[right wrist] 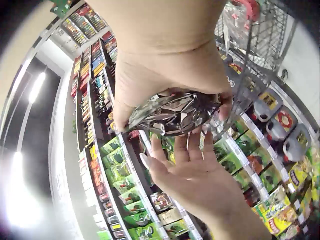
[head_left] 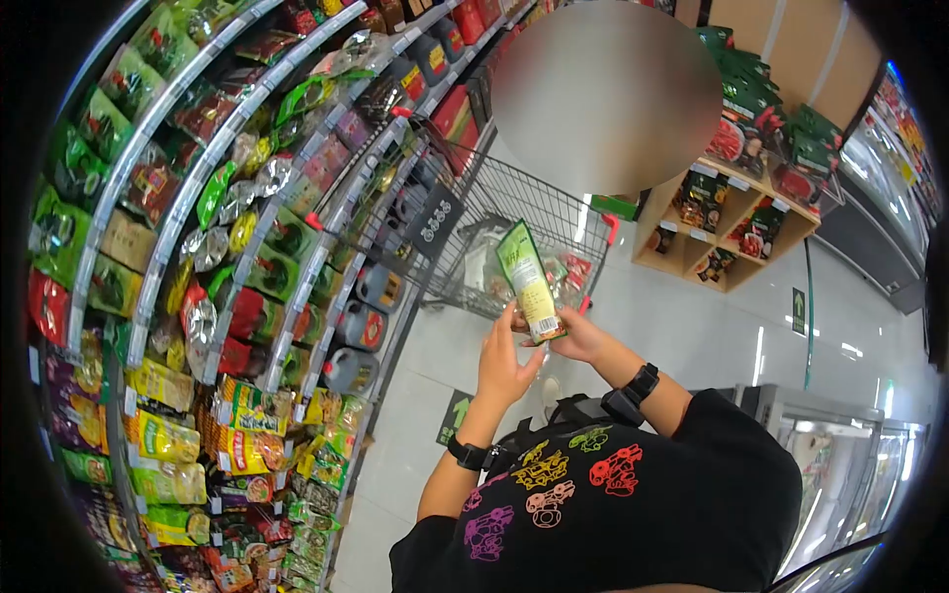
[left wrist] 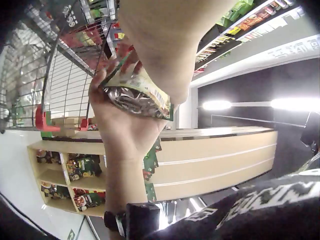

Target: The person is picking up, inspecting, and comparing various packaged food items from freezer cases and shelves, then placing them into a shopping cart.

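Observation:
A green-and-cream printed food pouch (head_left: 531,282) is held up in front of the body, its barcode at the lower end. My right hand (head_left: 583,341) grips it near the bottom; in the right wrist view, thumb and fingers of the right hand (right wrist: 170,80) wrap its silvery, creased base (right wrist: 175,114). My left hand (head_left: 509,364) is at the pouch's left side, fingers extended. From the right wrist, the left hand (right wrist: 195,177) shows its palm, fingertips right by the base. In the left wrist view the pouch (left wrist: 137,90) lies across the right palm (left wrist: 125,127).
A wire shopping cart (head_left: 494,198) with bagged goods stands just ahead. Shelves of packets (head_left: 163,435) and large jugs (head_left: 361,326) line the left side. A wooden display stand (head_left: 727,232) is at the right, glass-fronted cases (head_left: 830,474) beyond. Another person is blurred ahead.

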Action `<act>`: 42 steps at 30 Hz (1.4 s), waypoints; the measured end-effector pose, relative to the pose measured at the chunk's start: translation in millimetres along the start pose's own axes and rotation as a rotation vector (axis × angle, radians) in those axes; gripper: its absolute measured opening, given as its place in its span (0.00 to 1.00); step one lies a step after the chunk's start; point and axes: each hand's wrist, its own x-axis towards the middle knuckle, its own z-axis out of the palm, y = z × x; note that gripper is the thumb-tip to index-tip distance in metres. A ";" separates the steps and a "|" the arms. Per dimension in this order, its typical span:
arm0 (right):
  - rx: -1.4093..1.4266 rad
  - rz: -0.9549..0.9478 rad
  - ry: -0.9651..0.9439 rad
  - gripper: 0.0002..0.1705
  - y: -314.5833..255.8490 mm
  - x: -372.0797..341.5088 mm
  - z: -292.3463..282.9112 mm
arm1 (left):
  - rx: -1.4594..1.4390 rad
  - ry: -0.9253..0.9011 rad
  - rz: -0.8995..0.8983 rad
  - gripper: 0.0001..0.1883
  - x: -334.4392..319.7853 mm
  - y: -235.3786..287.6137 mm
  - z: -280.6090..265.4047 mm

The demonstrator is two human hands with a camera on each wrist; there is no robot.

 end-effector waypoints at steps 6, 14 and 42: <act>-0.593 -0.026 0.276 0.35 -28.7 47.4 -37.0 | -0.327 -0.045 -0.489 0.20 49.5 -76.0 30.5; -0.988 0.077 0.700 0.50 -22.1 89.9 -115.7 | -0.329 -0.194 -0.730 0.17 95.3 -180.8 71.1; -1.254 0.319 1.405 0.45 12.9 164.2 -202.0 | -0.090 -1.073 -0.915 0.25 168.1 -385.3 136.8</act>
